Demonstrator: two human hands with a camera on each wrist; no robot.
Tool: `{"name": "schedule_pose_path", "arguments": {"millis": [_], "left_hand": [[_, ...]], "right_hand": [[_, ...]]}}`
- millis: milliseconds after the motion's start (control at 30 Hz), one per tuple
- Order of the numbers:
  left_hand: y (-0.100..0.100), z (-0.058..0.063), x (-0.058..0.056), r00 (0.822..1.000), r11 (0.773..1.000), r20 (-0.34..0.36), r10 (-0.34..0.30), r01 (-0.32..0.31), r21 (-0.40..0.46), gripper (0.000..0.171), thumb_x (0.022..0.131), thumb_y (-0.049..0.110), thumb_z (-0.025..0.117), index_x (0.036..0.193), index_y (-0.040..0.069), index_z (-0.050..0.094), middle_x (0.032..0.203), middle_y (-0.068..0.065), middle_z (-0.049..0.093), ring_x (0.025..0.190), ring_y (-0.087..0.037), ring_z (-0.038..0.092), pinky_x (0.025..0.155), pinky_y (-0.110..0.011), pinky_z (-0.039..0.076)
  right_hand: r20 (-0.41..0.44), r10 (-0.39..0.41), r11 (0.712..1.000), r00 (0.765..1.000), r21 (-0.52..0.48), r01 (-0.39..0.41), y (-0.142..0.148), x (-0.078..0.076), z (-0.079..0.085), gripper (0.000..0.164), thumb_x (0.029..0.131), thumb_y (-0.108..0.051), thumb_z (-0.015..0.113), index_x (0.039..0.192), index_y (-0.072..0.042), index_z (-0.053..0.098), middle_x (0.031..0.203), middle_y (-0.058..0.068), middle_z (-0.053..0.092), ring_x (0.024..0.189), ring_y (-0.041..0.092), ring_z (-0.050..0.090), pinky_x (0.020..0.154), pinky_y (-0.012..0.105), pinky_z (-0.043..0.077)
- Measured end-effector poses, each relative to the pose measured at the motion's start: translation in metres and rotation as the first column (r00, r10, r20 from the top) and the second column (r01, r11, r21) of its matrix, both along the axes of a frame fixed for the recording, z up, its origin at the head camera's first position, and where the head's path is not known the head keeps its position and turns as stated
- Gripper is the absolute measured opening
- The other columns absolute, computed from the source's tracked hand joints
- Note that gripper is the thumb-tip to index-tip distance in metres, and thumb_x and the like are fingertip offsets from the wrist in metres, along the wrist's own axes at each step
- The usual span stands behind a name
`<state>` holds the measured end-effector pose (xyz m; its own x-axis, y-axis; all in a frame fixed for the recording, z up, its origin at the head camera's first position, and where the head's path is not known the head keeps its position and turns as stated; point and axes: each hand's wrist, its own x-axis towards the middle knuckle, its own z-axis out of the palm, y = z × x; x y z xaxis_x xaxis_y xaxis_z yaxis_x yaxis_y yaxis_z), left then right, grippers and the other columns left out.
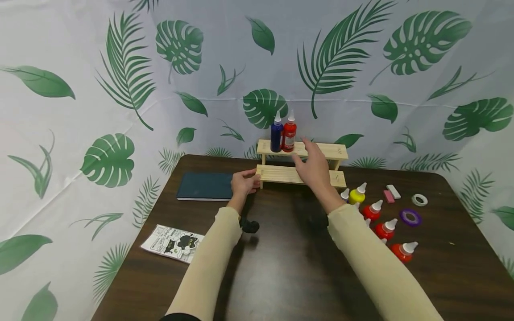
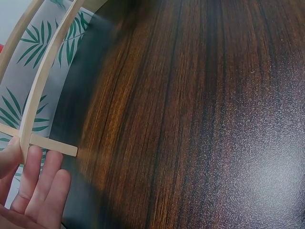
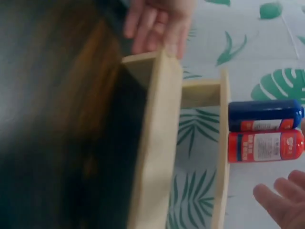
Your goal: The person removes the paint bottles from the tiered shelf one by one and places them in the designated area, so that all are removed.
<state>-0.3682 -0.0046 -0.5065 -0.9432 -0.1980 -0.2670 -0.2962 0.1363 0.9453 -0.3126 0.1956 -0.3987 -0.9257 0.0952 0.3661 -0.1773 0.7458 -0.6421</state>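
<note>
A two-tier wooden rack (image 1: pixel 277 173) stands at the table's back edge. On its upper shelf, side by side near the left end, stand a blue paint bottle (image 1: pixel 276 138) and a red paint bottle (image 1: pixel 289 137), both upright with white pointed caps. My left hand (image 1: pixel 243 183) pinches the left end of the lower shelf, thumb above and fingers below, as the left wrist view also shows. To the right of the red bottle, my right hand (image 1: pixel 314 167) is held over the rack with spread fingers and nothing in it. The right wrist view shows a gap between its fingers (image 3: pixel 269 198) and the red bottle.
Several paint bottles, among them a yellow one (image 1: pixel 356 195), stand right of the rack. Beyond them lie a pink block (image 1: pixel 388 196), a white block (image 1: pixel 393 191), a white tape roll (image 1: pixel 419 200) and a purple ring (image 1: pixel 411 217). At left are a dark notebook (image 1: pixel 205 185) and a cat-printed packet (image 1: pixel 172 243).
</note>
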Motion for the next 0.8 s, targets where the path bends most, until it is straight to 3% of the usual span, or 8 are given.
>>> {"name": "schedule_pose_path", "arguments": {"millis": [233, 333, 500, 600, 800], "left_hand": [[-0.001, -0.002, 0.001, 1.0, 1.0, -0.029, -0.008, 0.009, 0.022, 0.027, 0.082, 0.018, 0.077, 0.109, 0.016, 0.074, 0.079, -0.011, 0.073, 0.068, -0.021, 0.072, 0.057, -0.034, 0.058], [-0.001, -0.002, -0.001, 1.0, 1.0, -0.018, -0.013, 0.013, 0.019, 0.027, 0.081, 0.019, 0.077, 0.108, 0.018, 0.075, 0.078, -0.01, 0.073, 0.066, -0.019, 0.072, 0.057, -0.033, 0.058], [0.0, -0.001, -0.002, 1.0, 1.0, -0.011, -0.012, 0.012, 0.013, 0.026, 0.082, 0.02, 0.077, 0.107, 0.019, 0.075, 0.077, -0.009, 0.073, 0.067, -0.02, 0.072, 0.056, -0.033, 0.058], [0.0, 0.0, 0.001, 1.0, 1.0, -0.018, -0.011, 0.011, 0.013, 0.026, 0.082, 0.019, 0.076, 0.108, 0.019, 0.075, 0.079, -0.01, 0.073, 0.069, -0.021, 0.072, 0.058, -0.033, 0.058], [-0.003, 0.001, 0.004, 0.999, 1.0, -0.039, -0.011, 0.012, 0.016, 0.027, 0.083, 0.018, 0.076, 0.11, 0.018, 0.074, 0.08, -0.011, 0.073, 0.07, -0.022, 0.072, 0.059, -0.034, 0.058]], "right_hand": [[0.134, 0.12, 0.986, 0.984, -0.135, -0.102, -0.001, -0.048, 0.018, 0.072, 0.098, -0.031, 0.054, 0.154, -0.009, 0.014, 0.154, 0.017, 0.027, 0.138, 0.035, 0.033, 0.11, 0.049, 0.031], [0.189, 0.163, 0.981, 0.968, -0.14, -0.138, 0.002, -0.059, 0.022, 0.075, 0.098, -0.03, 0.053, 0.154, -0.007, 0.008, 0.156, 0.018, 0.023, 0.14, 0.037, 0.028, 0.113, 0.049, 0.027], [0.224, 0.219, 0.97, 0.95, -0.157, -0.186, 0.003, -0.068, 0.015, 0.07, 0.098, -0.024, 0.054, 0.154, -0.01, 0.014, 0.151, 0.02, 0.032, 0.138, 0.037, 0.032, 0.111, 0.051, 0.028], [0.233, 0.212, 0.966, 0.949, -0.196, -0.167, 0.001, -0.068, 0.011, 0.066, 0.098, -0.026, 0.055, 0.153, -0.015, 0.019, 0.144, 0.02, 0.042, 0.131, 0.036, 0.042, 0.106, 0.052, 0.036], [0.192, 0.075, 0.981, 0.979, -0.188, -0.038, -0.007, -0.067, 0.009, 0.058, 0.097, -0.032, 0.057, 0.147, -0.013, 0.035, 0.131, 0.017, 0.053, 0.115, 0.033, 0.052, 0.095, 0.048, 0.047]]}}
